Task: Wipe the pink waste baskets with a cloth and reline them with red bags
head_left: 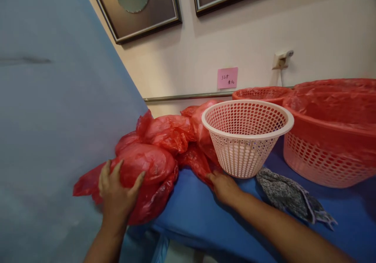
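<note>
Resting left hand [119, 188], fingers spread wide, on bulging red plastic bag [149, 165], near left edge of blue-covered table [188, 208]. Apparently pinching crumpled red plastic tail [198, 163] in right hand [225, 187], beside pale latticed plastic basket [245, 155]. Steady bag; pull gently.

The bags [152, 162] look glossy plastic, the note [227, 78] matt paper, the rail [188, 97] shiny metal.

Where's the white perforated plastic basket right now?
Head view, right of centre: the white basket stands on the blue-covered table, between the red plastic bags and the large red perforated basket, with the speckled grey cloth by its base.
</note>
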`<action>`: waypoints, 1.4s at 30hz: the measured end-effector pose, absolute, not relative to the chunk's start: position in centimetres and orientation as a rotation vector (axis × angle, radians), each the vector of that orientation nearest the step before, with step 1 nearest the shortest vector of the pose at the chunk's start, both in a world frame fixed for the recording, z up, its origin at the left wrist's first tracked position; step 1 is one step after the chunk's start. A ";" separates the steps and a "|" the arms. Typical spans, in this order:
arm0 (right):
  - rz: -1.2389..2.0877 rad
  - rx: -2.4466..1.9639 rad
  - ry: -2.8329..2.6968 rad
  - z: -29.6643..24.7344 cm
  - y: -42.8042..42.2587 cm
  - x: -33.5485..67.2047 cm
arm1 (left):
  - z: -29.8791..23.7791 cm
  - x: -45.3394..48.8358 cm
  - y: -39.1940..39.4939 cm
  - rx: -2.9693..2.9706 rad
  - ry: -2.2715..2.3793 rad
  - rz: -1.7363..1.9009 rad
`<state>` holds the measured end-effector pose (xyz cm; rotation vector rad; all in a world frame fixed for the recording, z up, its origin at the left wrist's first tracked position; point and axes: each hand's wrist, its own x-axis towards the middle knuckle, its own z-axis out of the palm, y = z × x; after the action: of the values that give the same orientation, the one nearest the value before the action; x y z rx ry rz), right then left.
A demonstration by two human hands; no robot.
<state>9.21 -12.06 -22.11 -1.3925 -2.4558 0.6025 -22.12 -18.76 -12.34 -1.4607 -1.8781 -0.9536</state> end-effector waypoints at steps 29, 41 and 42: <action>1.443 -0.791 -2.308 -20.5 -20.5 18.7 | -16.3 -17.9 -13.7 -1.719 -2.176 -0.379; 2.231 -0.625 -1.157 -20.9 -21.0 27.5 | -14.9 -19.2 -19.0 -1.826 -2.029 -0.502; 2.253 -0.581 -1.079 -20.8 -21.1 27.8 | -15.3 -19.3 -19.4 -1.856 -2.025 -0.459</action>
<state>27.82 -21.10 -20.83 -0.5812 -1.0793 2.2529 -19.27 -19.38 -15.26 -1.8563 -2.0252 -0.4591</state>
